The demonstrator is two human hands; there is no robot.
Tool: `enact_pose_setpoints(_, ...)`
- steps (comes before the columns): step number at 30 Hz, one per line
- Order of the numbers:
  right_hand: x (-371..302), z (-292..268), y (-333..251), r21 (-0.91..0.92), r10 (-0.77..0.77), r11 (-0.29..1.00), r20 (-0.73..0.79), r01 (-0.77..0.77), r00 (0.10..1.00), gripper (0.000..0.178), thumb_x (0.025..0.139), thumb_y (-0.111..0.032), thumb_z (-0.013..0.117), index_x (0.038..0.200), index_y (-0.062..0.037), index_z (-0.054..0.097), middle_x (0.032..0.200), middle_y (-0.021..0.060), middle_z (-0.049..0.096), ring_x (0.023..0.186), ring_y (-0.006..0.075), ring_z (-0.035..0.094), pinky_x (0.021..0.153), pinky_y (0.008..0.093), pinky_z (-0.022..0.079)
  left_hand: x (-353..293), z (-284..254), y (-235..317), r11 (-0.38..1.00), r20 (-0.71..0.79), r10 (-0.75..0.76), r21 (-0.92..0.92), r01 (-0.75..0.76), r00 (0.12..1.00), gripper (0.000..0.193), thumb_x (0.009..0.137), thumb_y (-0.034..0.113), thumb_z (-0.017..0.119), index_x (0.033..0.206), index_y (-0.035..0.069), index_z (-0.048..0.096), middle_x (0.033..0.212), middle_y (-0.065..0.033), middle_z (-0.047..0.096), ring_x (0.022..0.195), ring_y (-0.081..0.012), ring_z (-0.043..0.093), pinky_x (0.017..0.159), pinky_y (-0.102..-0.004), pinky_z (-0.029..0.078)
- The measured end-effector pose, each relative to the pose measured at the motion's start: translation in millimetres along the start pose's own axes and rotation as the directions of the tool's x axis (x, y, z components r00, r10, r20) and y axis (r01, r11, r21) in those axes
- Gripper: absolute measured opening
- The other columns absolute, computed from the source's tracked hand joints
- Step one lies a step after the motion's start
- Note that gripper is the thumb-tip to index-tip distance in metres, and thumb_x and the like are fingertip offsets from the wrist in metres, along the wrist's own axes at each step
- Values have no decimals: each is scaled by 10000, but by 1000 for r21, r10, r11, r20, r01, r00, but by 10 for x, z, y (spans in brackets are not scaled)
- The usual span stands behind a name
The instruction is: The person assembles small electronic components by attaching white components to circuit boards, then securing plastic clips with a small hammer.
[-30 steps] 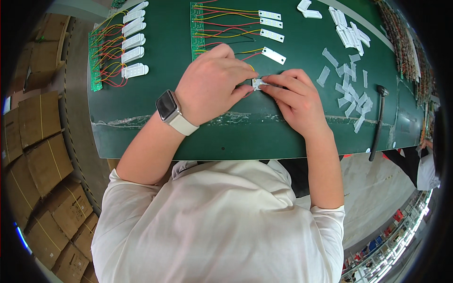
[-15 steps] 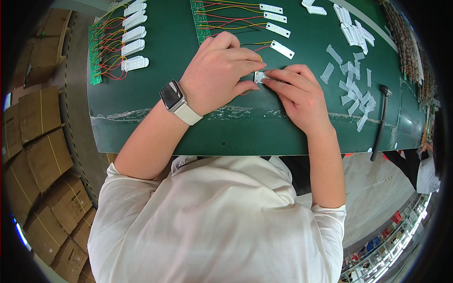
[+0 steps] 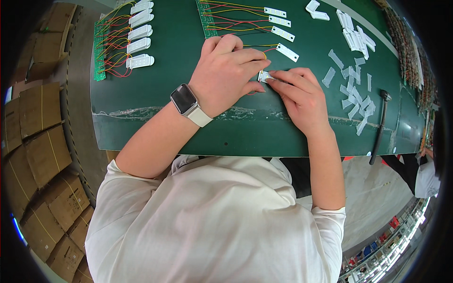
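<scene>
while both hands meet mid-table, left hand (image 3: 226, 75) and right hand (image 3: 302, 96) pinch one small white module (image 3: 264, 76) between the fingertips, just above the green table (image 3: 155, 122). five capped modules (image 3: 138, 33) sit wired to the left board (image 3: 99, 52); the middle board (image 3: 206, 19) has four bare strips (image 3: 282, 33). judging by loose clear covers (image 3: 351, 89), most of this batch remains.

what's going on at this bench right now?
A person seated at a green work table holds a small white part between the fingertips of the left hand and the right hand; red and yellow wires run from it toward a green circuit board. A second board with finished white modules lies far left. Loose clear strips and a dark hammer-like tool lie to the right.
</scene>
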State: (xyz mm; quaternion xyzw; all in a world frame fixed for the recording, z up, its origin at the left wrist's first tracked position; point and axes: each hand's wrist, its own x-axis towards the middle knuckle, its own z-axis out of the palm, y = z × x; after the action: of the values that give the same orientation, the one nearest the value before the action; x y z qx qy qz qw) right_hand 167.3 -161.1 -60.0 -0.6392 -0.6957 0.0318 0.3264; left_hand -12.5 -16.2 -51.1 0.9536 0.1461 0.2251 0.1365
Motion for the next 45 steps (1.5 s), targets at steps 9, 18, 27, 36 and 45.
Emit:
enact_pose_setpoints(9, -14, -10, 18, 16, 5, 1000, 15, -6, 1000, 328, 745, 30, 740, 1041, -99, 796, 1094, 8, 745, 965, 242, 646, 831, 351, 573, -21, 13, -8, 998, 9, -68, 9, 68, 998, 479, 664, 398, 875, 1123, 273, 818, 1254, 72, 607, 1050, -220, 522, 978, -424, 410)
enact_pose_setpoints(18, 3, -1, 19, 16, -6, 1000, 31, 5, 999, 301, 767, 6, 740, 1040, -106, 795, 1124, 1, 752, 978, 241, 648, 836, 350, 575, -31, -59, -21, 989, 38, -106, 104, 101, 994, 468, 709, 512, 865, 1156, 389, 802, 1566, 7, 465, 1493, -355, 321, 1167, -732, 204)
enact_pose_setpoints(27, 66, -436, 52, -132, -72, 987, 139, 90, 988, 259, 830, -77, 773, 1086, -115, 789, 1166, -7, 753, 1026, 251, 645, 926, 389, 539, -51, -1, -24, 980, 116, -168, 126, 153, 979, 522, 755, 604, 805, 1248, 441, 749, 1688, 22, 333, 1578, -385, 185, 1163, -813, 112)
enact_pose_setpoints(36, -87, -1142, 654, -193, 179, 973, 269, -129, 946, 359, 840, -55, 773, 1193, -121, 765, 1302, 23, 695, 1171, 273, 598, 1033, 385, 495, -65, -23, -29, 979, 100, -170, 128, 157, 980, 535, 740, 537, 839, 1259, 446, 743, 1703, 31, 309, 1587, -372, 175, 1168, -803, 99)
enact_pose_setpoints(45, -10, -1002, 868, -171, 325, 942, 244, -289, 914, 228, 807, -150, 841, 1011, -76, 771, 1152, 15, 686, 1113, 250, 596, 925, 374, 514, -72, 1, -17, 977, 113, -191, 115, 178, 975, 523, 761, 557, 827, 1266, 450, 737, 1700, 31, 315, 1590, -357, 178, 1173, -800, 96)
